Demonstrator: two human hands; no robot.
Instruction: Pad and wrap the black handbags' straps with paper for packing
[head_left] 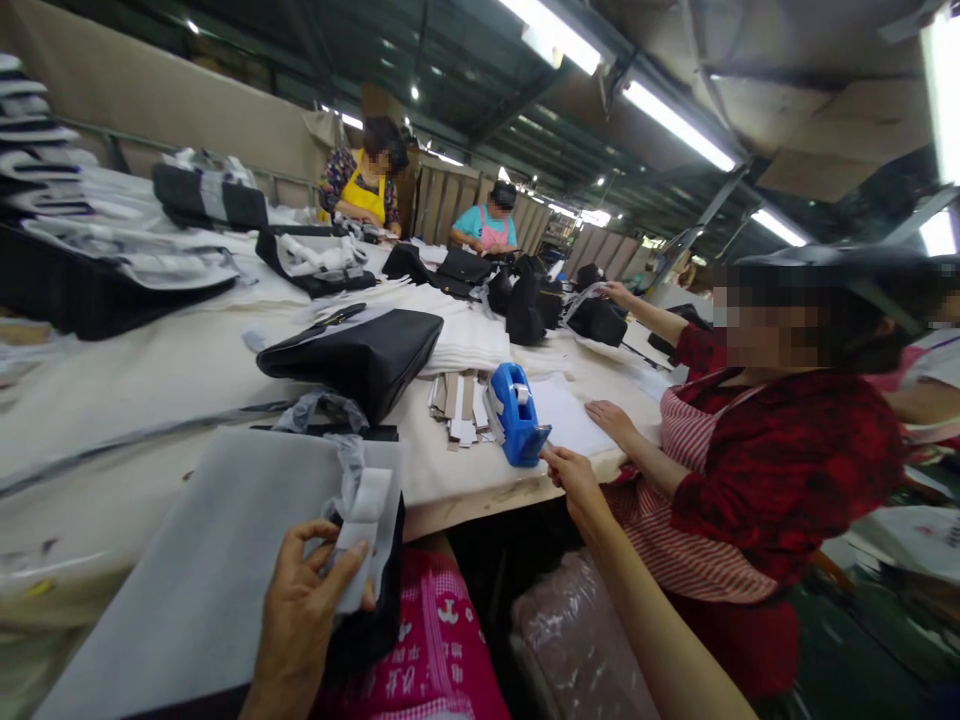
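My left hand is closed, pinching a folded white card between thumb and fingers. The card lies against a plastic-wrapped strap above a large white sheet. Beneath that sheet, black bag material shows at the right edge. My right hand reaches to the front of a blue tape dispenser. Its thumb and forefinger are pinched at the cutter, seemingly on the tape's end, which is barely visible. Left of the dispenser lie grey and white card strips.
A black handbag rests beyond my work on the cream-covered table. Several more black bags stand farther back. At right, a co-worker in a striped apron has one hand on a white sheet. A plastic-wrapped bundle sits below the table edge.
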